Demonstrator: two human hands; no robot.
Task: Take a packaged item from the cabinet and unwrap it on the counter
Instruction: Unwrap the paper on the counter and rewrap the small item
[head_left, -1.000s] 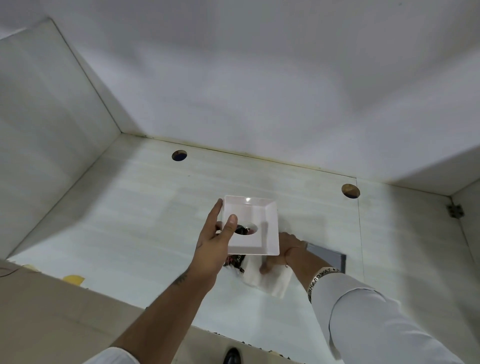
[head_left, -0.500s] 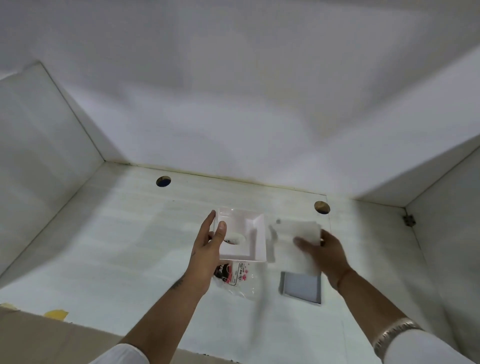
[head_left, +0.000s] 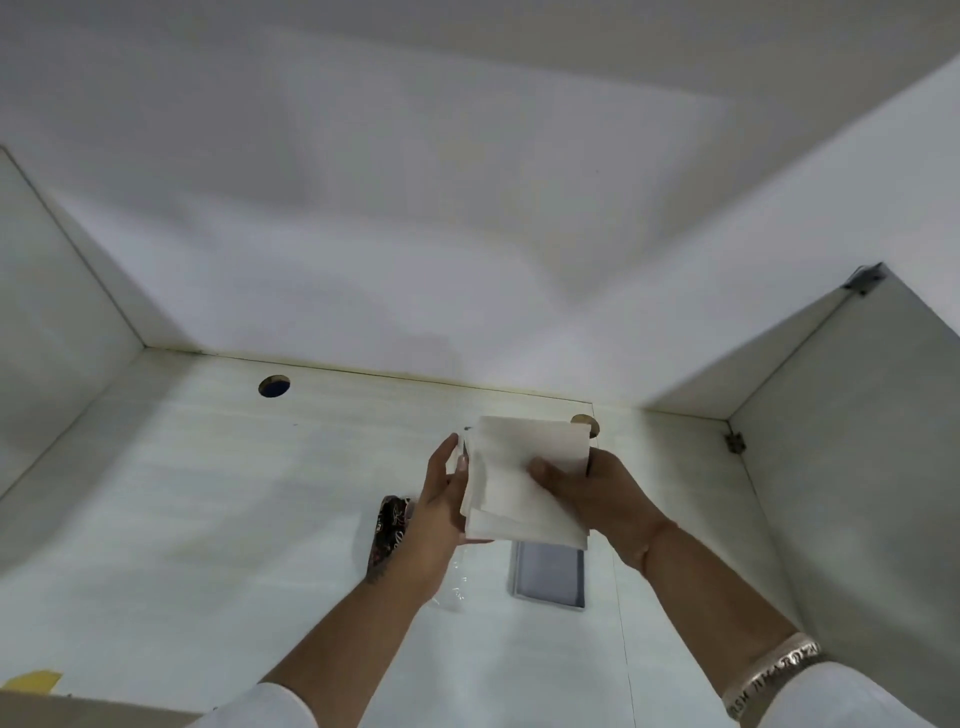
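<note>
Home cabinet interior, white shelf (head_left: 208, 519), hinge (head_left: 735, 442)

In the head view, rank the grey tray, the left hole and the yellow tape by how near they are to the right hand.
1. Grey tray, just below the right hand.
2. Left hole, far back left.
3. Yellow tape, front left corner.

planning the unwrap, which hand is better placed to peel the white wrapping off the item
Right, likely. The right hand has its thumb on top of the white wrapping and grips its edge, free to pull. The left hand is pressed along the opposite side, better suited to steady the item.
</note>
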